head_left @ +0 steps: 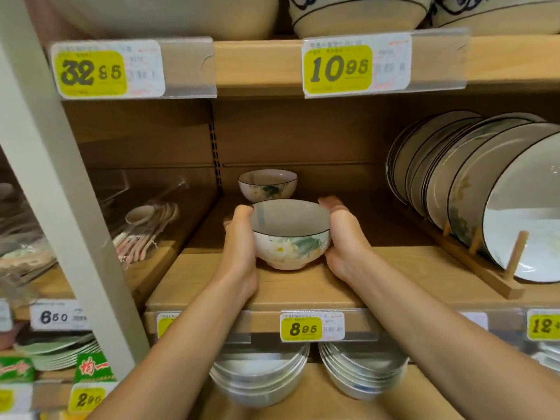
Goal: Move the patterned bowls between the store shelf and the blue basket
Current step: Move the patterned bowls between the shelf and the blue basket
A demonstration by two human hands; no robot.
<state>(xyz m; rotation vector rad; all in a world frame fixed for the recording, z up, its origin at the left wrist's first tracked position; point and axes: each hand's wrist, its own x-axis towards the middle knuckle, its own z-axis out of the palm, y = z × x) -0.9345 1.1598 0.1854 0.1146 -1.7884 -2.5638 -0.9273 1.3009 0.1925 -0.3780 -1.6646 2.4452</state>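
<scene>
**Both hands cup the lotus bowl at the shelf front**

Here we are at the wooden shelf (394, 268), and the front bowl (291, 237) sits right between two palms. The left hand (239, 241) wraps its left side, thumb up by the rim and fingers curling round the back. The right hand (345, 237) mirrors it on the other side, holding the bowl's wall the same way. So it's a two-handed grasp.

Look at the bowl itself: a small, deep rice-bowl shape in creamy white, with a thin dark line around the rim, a plain pale inside and a narrow foot. On the outside there's a white-and-yellow flower with broad green leaves. Its foot is down at the board near the front edge, but whether it rests there or hangs just above, I cannot tell.

Directly behind it, deeper in, stands the rear bowl (268, 184) with the same pattern, upright and apart from the hands.

Off to the right, dark-rimmed plates (485, 192) stand on edge in a wooden rack (472, 265). A yellow price tag (312, 327) reads 8.95 on the shelf lip below.
</scene>
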